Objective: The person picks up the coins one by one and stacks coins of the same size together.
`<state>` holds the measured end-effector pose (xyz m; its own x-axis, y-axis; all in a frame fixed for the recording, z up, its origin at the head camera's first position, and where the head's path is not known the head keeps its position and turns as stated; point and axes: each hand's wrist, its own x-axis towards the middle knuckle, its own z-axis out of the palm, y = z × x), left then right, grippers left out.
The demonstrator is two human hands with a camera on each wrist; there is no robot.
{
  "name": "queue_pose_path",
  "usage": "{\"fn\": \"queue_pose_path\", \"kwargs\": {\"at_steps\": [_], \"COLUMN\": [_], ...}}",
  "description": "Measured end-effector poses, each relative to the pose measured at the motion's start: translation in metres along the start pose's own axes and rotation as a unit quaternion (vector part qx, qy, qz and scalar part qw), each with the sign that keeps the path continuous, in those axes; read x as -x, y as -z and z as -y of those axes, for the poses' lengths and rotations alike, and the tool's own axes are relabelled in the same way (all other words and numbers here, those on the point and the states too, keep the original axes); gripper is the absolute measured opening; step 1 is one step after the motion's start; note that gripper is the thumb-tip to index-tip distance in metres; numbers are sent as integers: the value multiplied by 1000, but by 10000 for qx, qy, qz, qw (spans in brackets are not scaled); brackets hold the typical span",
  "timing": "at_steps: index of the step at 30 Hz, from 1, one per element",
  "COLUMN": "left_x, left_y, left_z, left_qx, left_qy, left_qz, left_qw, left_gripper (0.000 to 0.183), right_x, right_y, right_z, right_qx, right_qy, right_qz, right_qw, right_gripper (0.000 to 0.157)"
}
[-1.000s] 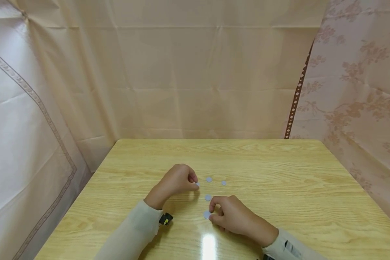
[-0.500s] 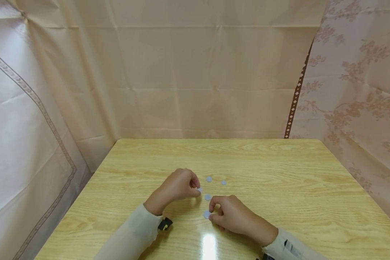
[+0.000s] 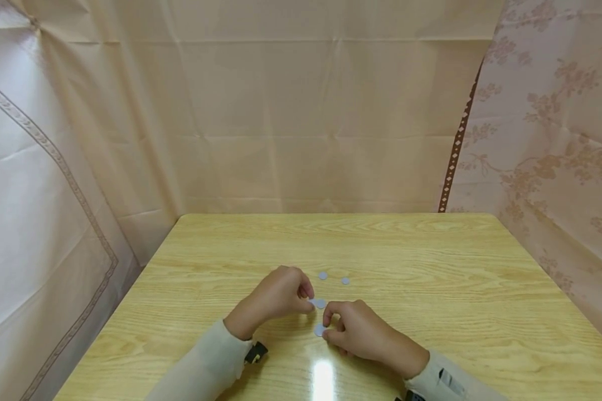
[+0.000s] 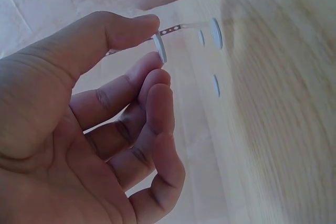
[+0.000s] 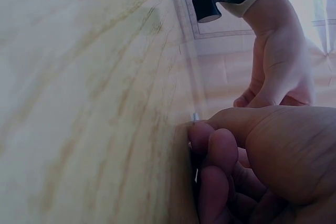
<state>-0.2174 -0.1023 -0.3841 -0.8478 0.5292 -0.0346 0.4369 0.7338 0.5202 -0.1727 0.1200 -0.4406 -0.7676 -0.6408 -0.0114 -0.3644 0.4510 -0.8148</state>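
Our left hand (image 3: pixel 276 294) pinches a round white disc (image 4: pixel 160 48) | our right hand (image 3: pixel 363 332) another disc (image 3: pixel 318 330) | two discs (image 3: pixel 323 275) nearer wood-grained counter (image 3: pixel 441 278)'s far edge

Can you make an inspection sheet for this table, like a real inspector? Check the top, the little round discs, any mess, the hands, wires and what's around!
Surface: wood-grain table, glare near the front
Job's things: five pale discs; three lie untouched
Clutter: nothing seen
Hands: left hand pinches the raised disc; right hand has finger and thumb at the edge of the nearest disc
Cables: nothing seen
Surroundings: beige cloth behind, flowered cloth right, white cloth left; black gadget at the left sleeve
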Motion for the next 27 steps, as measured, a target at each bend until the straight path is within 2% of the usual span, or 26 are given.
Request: {"fn": "queue_pose_path", "kwargs": {"at_steps": [9, 17, 27], "left_x": [3, 6, 5], "left_y": [-9, -16, -24], "left_z": [-1, -5, -6], "left_qx": [-25, 24, 107], "left_qy": [-138, 34, -7], "left_qz": [109, 404, 533], "left_qw": [9998, 9992, 9985], "left_gripper": [10, 16, 18], "right_x": [0, 0, -2], "right_y": [0, 0, -1], "right_z": [0, -2, -2], "right_qx": [-9, -53, -26], "right_qy": [54, 104, -116], "right_qz": [0, -12, -13], "right_qw": [10000, 9999, 9999], "right_gripper": [12, 13, 9]}}
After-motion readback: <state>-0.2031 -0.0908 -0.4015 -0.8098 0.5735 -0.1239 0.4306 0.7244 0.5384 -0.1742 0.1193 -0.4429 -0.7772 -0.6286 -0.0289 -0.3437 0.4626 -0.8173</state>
